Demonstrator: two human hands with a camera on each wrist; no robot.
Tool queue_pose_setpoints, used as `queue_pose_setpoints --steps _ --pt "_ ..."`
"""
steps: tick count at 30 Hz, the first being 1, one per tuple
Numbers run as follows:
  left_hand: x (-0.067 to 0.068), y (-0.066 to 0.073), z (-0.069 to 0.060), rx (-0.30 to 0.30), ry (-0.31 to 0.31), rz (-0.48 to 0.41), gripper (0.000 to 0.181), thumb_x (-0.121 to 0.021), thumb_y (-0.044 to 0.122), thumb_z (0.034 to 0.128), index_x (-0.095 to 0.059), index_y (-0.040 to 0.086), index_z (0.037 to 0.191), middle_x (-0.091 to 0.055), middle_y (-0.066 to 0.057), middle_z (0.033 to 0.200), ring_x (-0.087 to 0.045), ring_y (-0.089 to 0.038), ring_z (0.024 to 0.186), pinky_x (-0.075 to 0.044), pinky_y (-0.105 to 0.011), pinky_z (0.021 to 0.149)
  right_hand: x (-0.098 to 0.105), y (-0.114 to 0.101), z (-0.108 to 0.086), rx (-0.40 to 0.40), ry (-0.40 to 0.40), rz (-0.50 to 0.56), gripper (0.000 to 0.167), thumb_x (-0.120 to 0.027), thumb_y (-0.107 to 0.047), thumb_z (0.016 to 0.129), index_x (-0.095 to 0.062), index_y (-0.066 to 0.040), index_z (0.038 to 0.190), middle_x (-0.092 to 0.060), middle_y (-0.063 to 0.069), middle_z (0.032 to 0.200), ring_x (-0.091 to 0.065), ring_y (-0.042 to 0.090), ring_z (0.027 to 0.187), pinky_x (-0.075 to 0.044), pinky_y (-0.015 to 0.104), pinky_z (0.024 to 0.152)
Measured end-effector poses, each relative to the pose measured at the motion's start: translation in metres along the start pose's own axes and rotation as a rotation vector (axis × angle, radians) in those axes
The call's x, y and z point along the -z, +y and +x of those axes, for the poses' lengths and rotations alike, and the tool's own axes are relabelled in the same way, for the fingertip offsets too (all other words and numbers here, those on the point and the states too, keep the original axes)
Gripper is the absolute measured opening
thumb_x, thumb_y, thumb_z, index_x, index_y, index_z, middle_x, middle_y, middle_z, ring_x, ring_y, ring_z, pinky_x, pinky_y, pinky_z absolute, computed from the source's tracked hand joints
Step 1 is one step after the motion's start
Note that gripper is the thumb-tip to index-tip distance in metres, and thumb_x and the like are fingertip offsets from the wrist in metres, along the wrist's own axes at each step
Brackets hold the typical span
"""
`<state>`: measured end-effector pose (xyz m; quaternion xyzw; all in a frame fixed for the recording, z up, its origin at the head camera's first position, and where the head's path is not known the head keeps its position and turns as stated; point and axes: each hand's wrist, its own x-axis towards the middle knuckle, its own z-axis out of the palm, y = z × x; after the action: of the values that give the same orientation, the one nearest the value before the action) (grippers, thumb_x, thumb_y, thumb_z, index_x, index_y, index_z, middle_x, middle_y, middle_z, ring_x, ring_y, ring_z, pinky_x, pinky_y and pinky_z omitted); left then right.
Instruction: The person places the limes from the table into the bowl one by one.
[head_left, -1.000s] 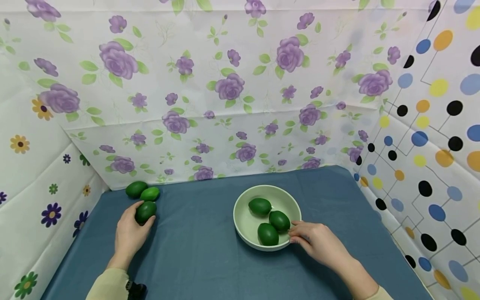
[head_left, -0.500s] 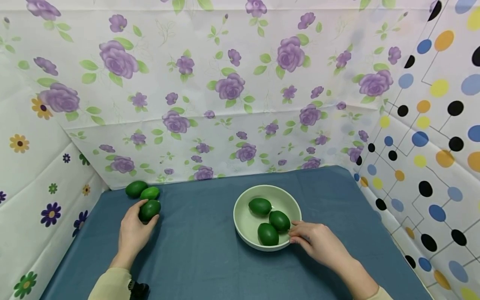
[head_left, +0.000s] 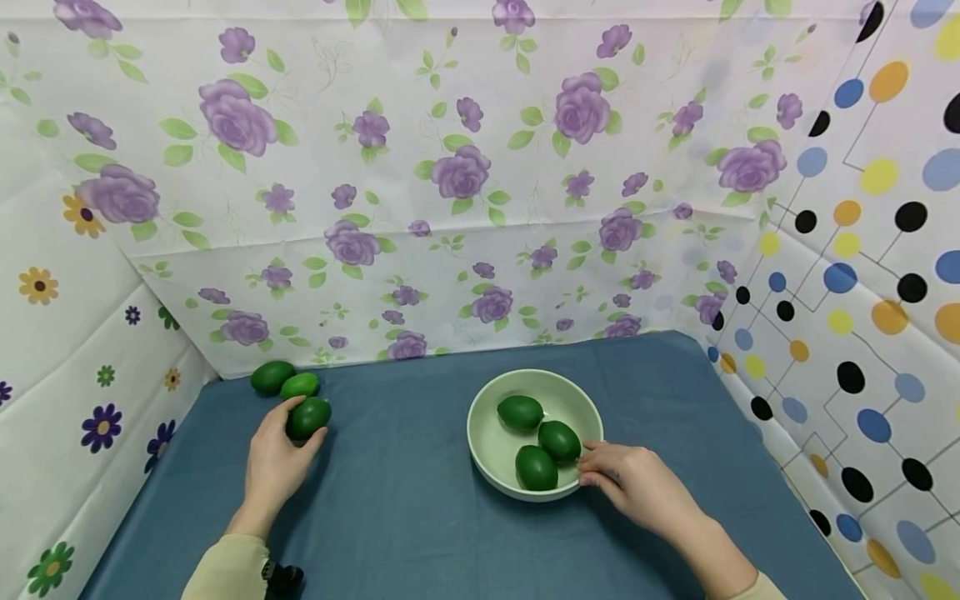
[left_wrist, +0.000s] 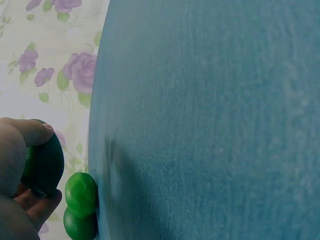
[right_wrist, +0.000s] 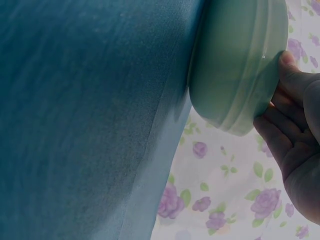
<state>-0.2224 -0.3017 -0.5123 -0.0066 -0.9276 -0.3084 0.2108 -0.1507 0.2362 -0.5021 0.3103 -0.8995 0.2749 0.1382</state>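
My left hand (head_left: 279, 458) holds a dark green lime (head_left: 308, 418) between thumb and fingers. In the left wrist view, that lime (left_wrist: 46, 162) appears raised off the cloth. Just behind it on the table lie a brighter green lime (head_left: 300, 386) and another dark lime (head_left: 272, 377), side by side. My right hand (head_left: 637, 487) pinches the right rim of a pale green bowl (head_left: 487, 467). Inside the bowl sit three dark green limes (head_left: 537, 468). The right wrist view shows the thumb at the rim and fingers against the outer wall of the bowl (right_wrist: 235, 65).
A blue cloth (head_left: 397, 500) covers the table. Behind it hangs a white sheet with purple flowers (head_left: 450, 275). Patterned sheets also stand along the left side (head_left: 97, 375) and the right side (head_left: 862, 333).
My left hand has moved slightly to the right with the lime, and a little up the view. The right hand and the bowl have stayed in place.
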Motion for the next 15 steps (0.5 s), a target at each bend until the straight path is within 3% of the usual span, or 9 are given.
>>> queue_pose_setpoints --steps 15 --pt "-0.0037 0.0052 0.0003 -0.018 -0.004 0.001 0.064 -0.085 0.011 0.0935 -0.056 0.001 0.150 -0.057 -0.031 0.142 -0.056 -0.051 0.124 -0.048 -0.069 0.098 -0.0001 -0.0008 -0.0001 -0.002 -0.001 0.004 0.012 -0.085 -0.016 0.092 -0.085 -0.016 0.105 -0.080 -0.007 0.106 -0.073 0.028 0.120 -0.064 0.041 0.089"
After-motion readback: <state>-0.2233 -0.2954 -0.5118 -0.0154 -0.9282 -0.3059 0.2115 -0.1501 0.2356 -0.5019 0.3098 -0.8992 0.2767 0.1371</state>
